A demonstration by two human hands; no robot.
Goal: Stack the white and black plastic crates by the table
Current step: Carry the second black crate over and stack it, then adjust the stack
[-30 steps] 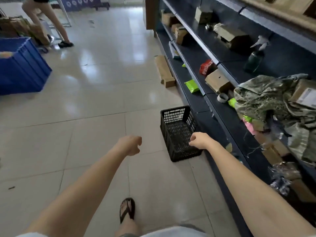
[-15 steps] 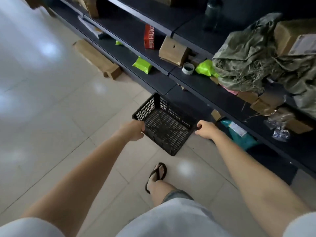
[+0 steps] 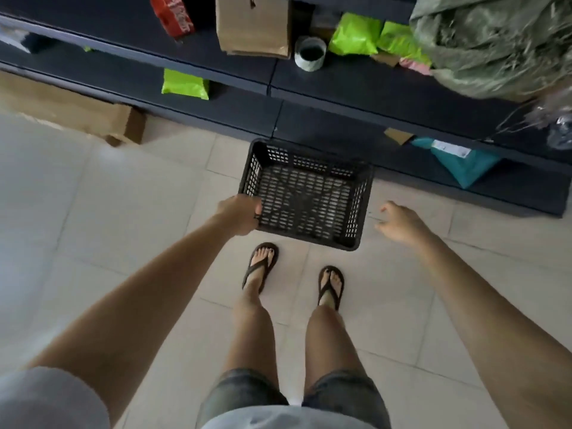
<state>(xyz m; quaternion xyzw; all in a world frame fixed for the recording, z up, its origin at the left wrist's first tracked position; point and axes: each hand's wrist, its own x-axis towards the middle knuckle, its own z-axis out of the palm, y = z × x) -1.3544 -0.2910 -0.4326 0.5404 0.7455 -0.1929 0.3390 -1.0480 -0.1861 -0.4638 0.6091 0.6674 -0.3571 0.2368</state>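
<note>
A black perforated plastic crate (image 3: 305,193) sits upright on the tiled floor, right in front of my feet and beside the dark shelving. My left hand (image 3: 240,213) grips the crate's left rim near its front corner, fingers curled over the edge. My right hand (image 3: 400,222) hovers just right of the crate, fingers spread, not touching it. No white crate is in view.
Dark low shelves (image 3: 340,88) run along the far side, holding cardboard boxes, green packets, a tape roll (image 3: 310,53) and a heap of camouflage cloth (image 3: 495,41). A long cardboard box (image 3: 71,109) lies on the floor at left. A teal parcel (image 3: 461,161) sits under the shelf.
My head has tilted down and turned to face the shelves. My right hand has let go of the crate's right rim and opened. My left hand still holds the left rim.
</note>
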